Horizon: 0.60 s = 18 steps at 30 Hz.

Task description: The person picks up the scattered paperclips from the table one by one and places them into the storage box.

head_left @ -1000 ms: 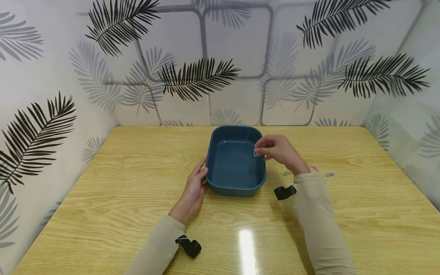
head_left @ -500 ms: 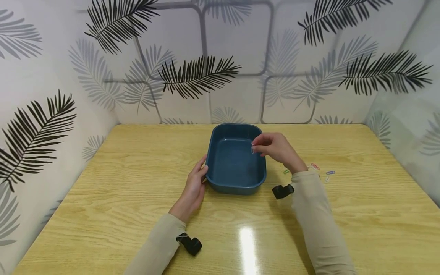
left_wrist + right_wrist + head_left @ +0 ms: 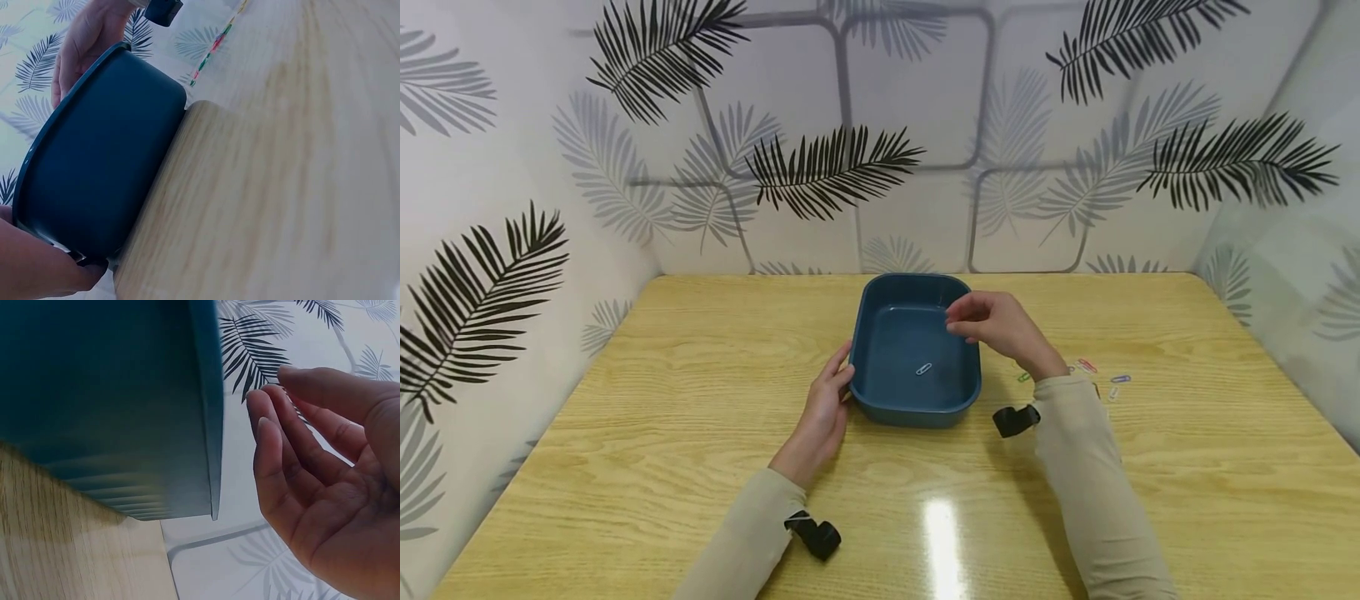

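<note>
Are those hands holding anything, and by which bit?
The left hand holds the blue bin by its left side. The right hand holds nothing.

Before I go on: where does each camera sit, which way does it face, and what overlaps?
Head: on the head, looking forward and down at the blue bin and table; left grip, right grip and sleeves show.
Left wrist: on that wrist, facing the blue bin's outer side; left grip lower left, right grip at top.
Right wrist: on that wrist, facing the blue bin's outside and patterned wall; only the right grip shows.
Shared: head and left wrist both show coloured paper clips.
</note>
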{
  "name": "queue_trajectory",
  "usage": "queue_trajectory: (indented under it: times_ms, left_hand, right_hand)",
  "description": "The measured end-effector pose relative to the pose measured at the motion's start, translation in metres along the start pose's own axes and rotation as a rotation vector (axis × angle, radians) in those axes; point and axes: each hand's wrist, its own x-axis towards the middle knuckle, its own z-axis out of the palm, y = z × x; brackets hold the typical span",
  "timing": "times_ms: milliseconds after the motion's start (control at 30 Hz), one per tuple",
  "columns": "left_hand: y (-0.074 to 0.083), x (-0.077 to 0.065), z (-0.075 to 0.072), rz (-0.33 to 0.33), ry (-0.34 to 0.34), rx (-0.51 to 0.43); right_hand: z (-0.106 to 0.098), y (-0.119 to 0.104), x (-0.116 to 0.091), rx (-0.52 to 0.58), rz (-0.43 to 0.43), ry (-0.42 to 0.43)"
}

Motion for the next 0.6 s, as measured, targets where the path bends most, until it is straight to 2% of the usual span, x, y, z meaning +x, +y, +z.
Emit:
queue_trajectory:
  times_ms: [600]
  left_hand:
    - [-0.0018, 0.0007, -0.0007, 0.005, -0.004, 0.038]
  right_hand:
    - [-0.0046, 0.0092, 0.0001, -0.027, -0.043, -0.042]
